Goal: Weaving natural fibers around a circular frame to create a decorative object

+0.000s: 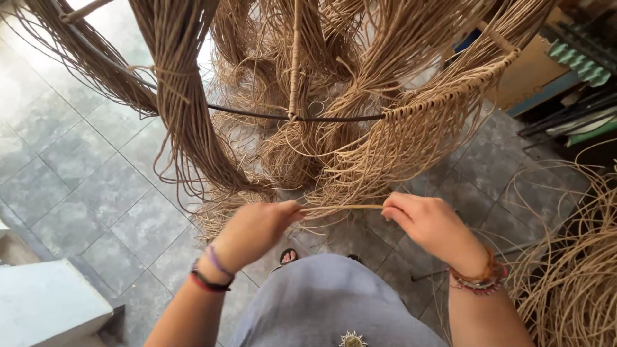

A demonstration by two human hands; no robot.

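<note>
Both hands, left hand (257, 226) and right hand (427, 222), pinch a rattan strand (340, 207) taut between them below the hanging rattan bundles (360, 128).

Grey garment (324, 299), beaded wrist bracelets (479, 279)

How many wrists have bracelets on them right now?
2. The left hand has dark and purple bands at its wrist; the right hand has a beaded brown-and-red bracelet stack. Both hands pinch one tan rattan strand.
</note>
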